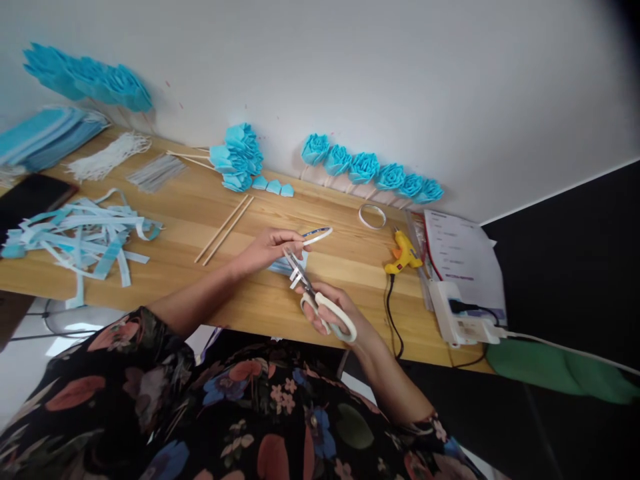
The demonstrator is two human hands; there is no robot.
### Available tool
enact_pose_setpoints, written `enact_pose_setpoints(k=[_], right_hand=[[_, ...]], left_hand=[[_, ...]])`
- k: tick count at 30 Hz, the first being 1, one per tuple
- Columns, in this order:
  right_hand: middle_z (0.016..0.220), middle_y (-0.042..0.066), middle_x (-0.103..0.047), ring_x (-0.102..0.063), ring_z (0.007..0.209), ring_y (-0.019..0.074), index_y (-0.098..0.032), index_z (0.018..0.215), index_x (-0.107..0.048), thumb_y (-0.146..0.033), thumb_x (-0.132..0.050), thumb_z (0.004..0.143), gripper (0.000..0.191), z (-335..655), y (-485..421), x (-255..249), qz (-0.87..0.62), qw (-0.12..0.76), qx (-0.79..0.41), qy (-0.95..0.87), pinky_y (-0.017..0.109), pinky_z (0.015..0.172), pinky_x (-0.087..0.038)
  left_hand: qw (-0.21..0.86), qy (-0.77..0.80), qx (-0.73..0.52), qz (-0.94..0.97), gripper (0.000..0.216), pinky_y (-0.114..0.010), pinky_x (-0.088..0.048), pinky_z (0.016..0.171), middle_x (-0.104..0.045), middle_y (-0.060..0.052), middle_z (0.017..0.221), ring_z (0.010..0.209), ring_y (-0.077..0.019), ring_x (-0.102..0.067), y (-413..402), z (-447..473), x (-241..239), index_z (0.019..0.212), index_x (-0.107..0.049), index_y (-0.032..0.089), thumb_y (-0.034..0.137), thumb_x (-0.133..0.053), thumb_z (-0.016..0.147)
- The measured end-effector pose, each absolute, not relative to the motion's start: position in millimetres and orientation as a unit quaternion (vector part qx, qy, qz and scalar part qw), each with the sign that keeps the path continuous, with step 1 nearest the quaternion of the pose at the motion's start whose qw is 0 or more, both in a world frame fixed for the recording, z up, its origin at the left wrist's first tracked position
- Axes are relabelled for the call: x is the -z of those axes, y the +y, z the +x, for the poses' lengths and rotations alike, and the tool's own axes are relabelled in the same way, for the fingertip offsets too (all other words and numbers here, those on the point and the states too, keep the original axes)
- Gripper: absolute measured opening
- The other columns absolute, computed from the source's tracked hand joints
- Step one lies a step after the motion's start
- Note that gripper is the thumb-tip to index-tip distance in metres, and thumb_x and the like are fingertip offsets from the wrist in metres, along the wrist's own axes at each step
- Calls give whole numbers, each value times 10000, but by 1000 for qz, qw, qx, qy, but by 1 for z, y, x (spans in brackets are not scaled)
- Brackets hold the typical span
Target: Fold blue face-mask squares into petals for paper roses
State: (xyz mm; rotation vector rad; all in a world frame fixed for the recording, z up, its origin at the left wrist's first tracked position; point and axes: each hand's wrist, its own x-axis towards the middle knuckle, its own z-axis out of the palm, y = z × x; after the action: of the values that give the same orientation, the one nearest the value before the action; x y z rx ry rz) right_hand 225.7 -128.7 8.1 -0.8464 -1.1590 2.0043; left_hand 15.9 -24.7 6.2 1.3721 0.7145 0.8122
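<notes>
My left hand pinches a thin roll of white tape with a dark blue inner ring. My right hand is closed around the white-handled scissors, fingers through the loops. The blades point up and left to my left fingertips, and a short white strip lies across them. Whether the blades cut anything at their tips I cannot tell. Beneath the hands a light-blue piece of mask fabric lies on the wooden table, partly hidden.
A yellow glue gun, a power strip and another ring of tape are at right. Blue fabric flowers lean along the wall. Two sticks, fabric strips and stacked masks lie left.
</notes>
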Motion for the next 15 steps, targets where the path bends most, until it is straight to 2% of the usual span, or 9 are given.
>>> enact_pose_setpoints(k=[3,5,11,15], right_hand=[[825,-1,-584,-452,593,82,-201,1224,-595,-594,-757,772,620,230,-131,-9,-324,363,-748,-452,243,548,-349],[849,10,-573,-456,632,104,-225,1211,-593,-601,-726,797,575,234,-132,-8,-327,375,-742,-449,266,582,-353],[791,23,-555,-426,582,142,-249,1202,-602,-613,-671,833,523,243,-133,-2,-339,368,-750,-433,303,535,-323],[792,16,-563,-447,575,127,-235,1218,-599,-592,-661,850,517,242,-132,-1,-313,358,-760,-443,292,538,-327]], left_hand=[[645,310,-396,576,301,-238,-441,636,-621,2,636,617,-108,-567,-22,17,-1,760,-706,139,425,-689,855],[654,295,-418,557,336,-245,-444,642,-570,16,573,596,-108,-553,-21,19,2,717,-681,143,448,-686,858],[681,263,-433,529,472,-263,-430,610,-461,40,496,531,-107,-492,-22,24,-2,701,-661,151,597,-645,854],[663,260,-390,583,504,-262,-377,583,-448,34,528,527,-97,-438,-24,21,-3,715,-680,143,601,-582,900]])
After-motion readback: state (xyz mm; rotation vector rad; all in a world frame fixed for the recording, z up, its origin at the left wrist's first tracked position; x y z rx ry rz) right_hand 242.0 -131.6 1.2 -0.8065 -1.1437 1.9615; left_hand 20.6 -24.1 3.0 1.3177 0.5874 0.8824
